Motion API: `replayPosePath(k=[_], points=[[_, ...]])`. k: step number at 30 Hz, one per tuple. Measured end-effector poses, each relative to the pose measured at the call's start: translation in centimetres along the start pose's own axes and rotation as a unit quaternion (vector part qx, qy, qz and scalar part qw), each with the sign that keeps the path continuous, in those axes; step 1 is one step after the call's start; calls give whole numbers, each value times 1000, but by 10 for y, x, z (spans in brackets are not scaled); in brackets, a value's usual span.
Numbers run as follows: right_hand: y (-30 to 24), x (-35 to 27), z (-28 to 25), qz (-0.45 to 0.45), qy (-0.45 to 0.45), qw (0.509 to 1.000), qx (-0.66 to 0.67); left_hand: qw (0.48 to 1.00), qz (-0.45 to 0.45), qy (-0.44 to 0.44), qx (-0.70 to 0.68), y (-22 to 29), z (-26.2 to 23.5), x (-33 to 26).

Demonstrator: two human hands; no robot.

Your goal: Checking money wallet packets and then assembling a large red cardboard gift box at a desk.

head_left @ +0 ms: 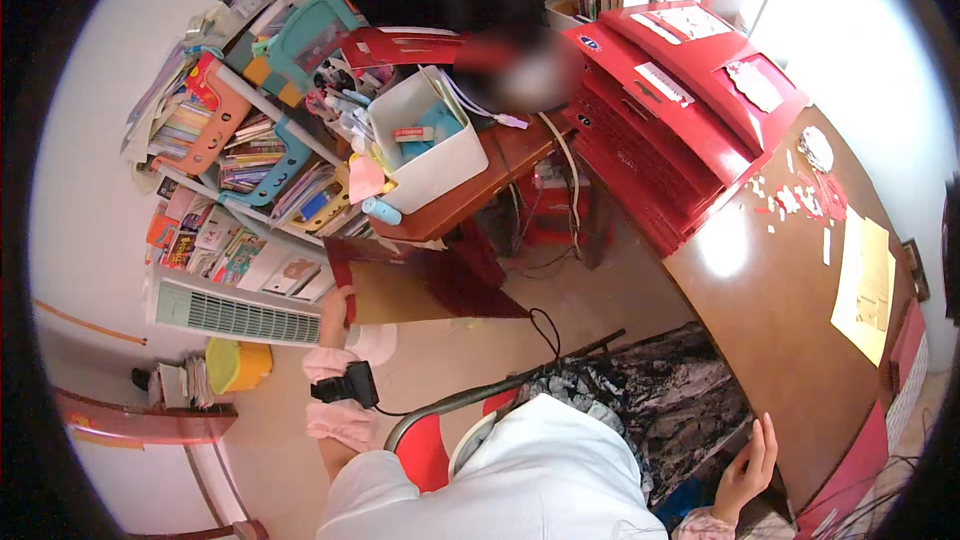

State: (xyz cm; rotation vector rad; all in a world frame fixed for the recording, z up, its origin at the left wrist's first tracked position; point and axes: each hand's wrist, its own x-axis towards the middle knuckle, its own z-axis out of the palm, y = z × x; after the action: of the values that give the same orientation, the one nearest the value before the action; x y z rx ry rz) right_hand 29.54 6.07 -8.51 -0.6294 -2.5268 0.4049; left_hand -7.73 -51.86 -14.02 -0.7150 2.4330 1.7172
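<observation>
My left hand [338,306] is closed on the left edge of a large red cardboard piece [440,285]. The piece has a tan face and dark red areas, and it hangs over the floor beside the small desk. Near the front edge of the brown table, my right hand [750,465] has its fingers stretched out and holds nothing. A stack of red cardboard pieces [680,120] with white label patches lies on the far part of that table. White and red paper scraps [790,198] and a yellow sheet [863,285] lie to its right.
At the left stands a shelf unit with book baskets [270,165]. A white bin [425,140] with small items sits on the small wooden desk [480,190]. A white vented unit [240,313], a yellow bin [238,365] and a red chair [420,450] are nearby. Cables hang under the desk.
</observation>
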Motion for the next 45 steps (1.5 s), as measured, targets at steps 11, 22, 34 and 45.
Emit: replayPosePath(k=[11, 22, 34, 45], points=[[5, -2, 2, -14, 11, 1000, 18, 981, 154, 38, -112, -3, -3, -12], [1, 1, -2, -20, 6, 1000, 7, 987, 62, -21, -145, 11, 5, 15], [-4, 5, -5, -6, -4, 1000, 22, 980, 188, -50, -33, 30, 19, 94], [-3, 0, -2, -10, -2, 1000, 23, 753, 101, 55, 647, 43, -16, 30]])
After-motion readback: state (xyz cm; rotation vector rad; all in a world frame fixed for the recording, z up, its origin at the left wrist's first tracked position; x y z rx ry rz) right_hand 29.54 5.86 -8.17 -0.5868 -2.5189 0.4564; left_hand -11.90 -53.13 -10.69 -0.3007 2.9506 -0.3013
